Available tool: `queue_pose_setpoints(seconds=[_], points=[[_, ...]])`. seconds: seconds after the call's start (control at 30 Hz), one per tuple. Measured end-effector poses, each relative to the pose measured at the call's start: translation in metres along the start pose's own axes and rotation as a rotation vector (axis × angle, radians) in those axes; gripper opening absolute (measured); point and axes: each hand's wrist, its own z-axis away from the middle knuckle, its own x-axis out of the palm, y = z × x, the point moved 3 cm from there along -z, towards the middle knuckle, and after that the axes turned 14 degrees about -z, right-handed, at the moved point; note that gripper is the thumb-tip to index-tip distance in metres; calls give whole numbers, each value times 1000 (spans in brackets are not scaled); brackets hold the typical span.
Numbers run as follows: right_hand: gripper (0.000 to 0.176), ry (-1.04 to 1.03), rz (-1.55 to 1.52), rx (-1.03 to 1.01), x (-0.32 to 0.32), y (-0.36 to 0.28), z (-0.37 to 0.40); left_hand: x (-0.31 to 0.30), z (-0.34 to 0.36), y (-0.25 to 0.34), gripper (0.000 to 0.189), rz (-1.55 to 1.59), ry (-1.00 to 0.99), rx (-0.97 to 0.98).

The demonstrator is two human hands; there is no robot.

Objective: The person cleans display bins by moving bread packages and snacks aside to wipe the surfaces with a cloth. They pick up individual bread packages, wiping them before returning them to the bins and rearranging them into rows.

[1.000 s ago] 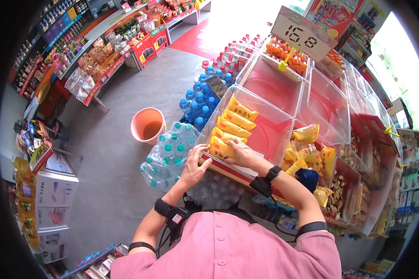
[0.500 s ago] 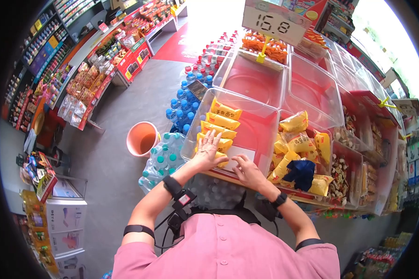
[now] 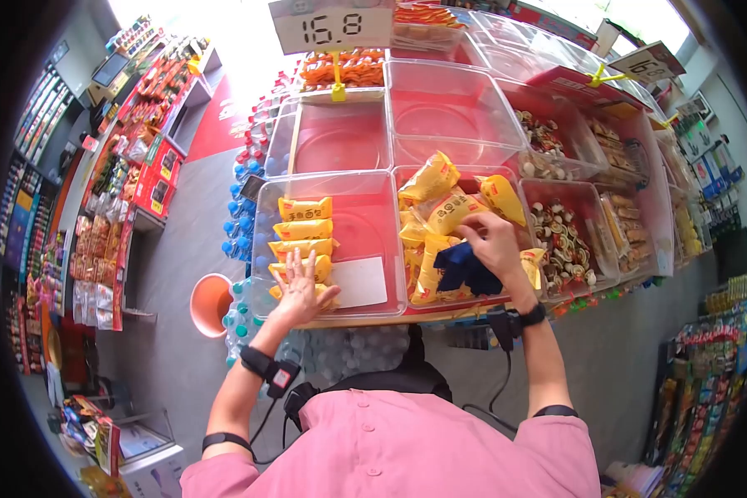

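My left hand [image 3: 301,292] lies flat, fingers spread, on the nearest of a row of yellow snack packets [image 3: 305,229] stacked along the left side of a clear bin [image 3: 262,207]. A white card [image 3: 358,282] lies on that bin's red floor beside the hand. My right hand [image 3: 494,242] reaches into the neighbouring bin, fingers curled down among a loose pile of yellow packets [image 3: 440,181]. It sits just above a dark blue cloth [image 3: 462,266]. Whether it grips a packet is unclear.
Two bare clear bins [image 3: 340,137] stand behind, under a 15.8 price sign [image 3: 332,29]. Bins of small wrapped snacks [image 3: 558,236] run to the right. An orange bucket [image 3: 208,304] and packs of water bottles [image 3: 237,322] sit on the floor at left, near shelves.
My right hand has left the front of the left bin and moved right into the loose packet pile. My left hand stays on the stacked row. The view has swung to the right.
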Motion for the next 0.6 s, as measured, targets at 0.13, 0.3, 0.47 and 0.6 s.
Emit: queue_pose_setpoints(seconds=[0.13, 0.3, 0.47, 0.6], points=[[17, -225, 85, -154, 34, 18, -18, 6, 14, 36, 77, 83, 272, 160], [20, -247, -199, 73, 19, 16, -39, 3, 19, 37, 66, 245, 389, 161], [22, 209, -650, 54, 10, -29, -44, -30, 20, 57, 68, 567, 460, 265], [23, 46, -699, 204, 57, -37, -21, -58, 22, 82, 58, 1517, 202, 321]])
